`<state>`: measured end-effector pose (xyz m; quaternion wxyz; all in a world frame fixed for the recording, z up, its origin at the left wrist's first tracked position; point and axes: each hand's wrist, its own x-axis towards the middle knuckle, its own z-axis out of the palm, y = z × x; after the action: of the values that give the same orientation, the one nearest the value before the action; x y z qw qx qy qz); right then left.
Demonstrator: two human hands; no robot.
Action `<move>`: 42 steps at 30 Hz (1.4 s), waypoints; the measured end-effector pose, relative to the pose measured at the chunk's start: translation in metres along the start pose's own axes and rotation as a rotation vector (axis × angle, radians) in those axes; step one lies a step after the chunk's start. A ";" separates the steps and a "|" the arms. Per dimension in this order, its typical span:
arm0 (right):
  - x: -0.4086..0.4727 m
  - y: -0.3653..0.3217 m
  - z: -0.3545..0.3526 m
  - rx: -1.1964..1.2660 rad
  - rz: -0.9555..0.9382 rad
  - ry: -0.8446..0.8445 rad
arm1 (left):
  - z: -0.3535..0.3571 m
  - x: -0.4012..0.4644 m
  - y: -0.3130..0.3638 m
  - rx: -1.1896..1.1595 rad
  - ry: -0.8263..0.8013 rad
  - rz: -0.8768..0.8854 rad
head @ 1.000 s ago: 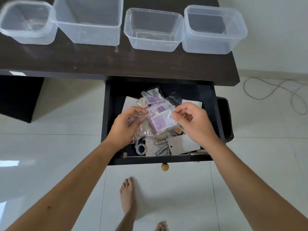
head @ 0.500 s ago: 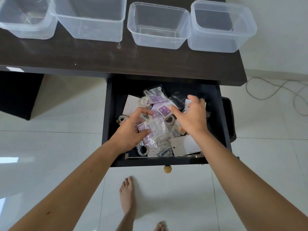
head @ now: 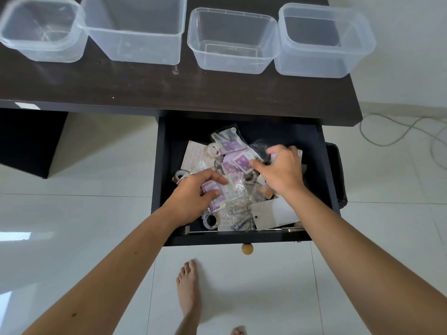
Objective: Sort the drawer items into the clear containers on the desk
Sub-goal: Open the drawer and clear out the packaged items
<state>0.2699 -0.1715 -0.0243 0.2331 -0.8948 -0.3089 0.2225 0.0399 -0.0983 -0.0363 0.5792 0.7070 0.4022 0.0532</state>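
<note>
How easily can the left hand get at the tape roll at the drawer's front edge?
Probably yes: the tape roll lies uncovered just beside the left hand, which already grips a purple packet.

Right hand (head: 280, 172) perhaps reached farther into drawer (head: 242, 238).

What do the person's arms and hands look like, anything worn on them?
Both arms are bare as far as the frame shows: no sleeves, watch or bracelets. The left hand and right hand wear no gloves, and no rings show. The feet below are bare too.
</note>
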 end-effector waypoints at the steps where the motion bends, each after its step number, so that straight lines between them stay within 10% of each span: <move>1: 0.001 0.001 -0.002 0.030 -0.007 0.006 | 0.000 0.001 -0.001 -0.001 -0.005 -0.001; 21: -0.041 0.009 -0.057 0.730 -0.130 -0.068 | -0.006 -0.003 0.009 -0.076 0.173 0.002; 28: -0.060 0.001 -0.043 0.673 -0.109 -0.362 | -0.007 -0.011 0.025 -0.258 0.141 -0.005; 42: -0.053 -0.003 -0.011 0.466 -0.181 -0.351 | -0.007 -0.010 0.019 -0.404 0.003 -0.038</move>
<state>0.2370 -0.2067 -0.0004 0.3940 -0.7340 -0.3634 0.4171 0.0385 -0.0994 -0.0140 0.7096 0.5686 0.3974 0.1232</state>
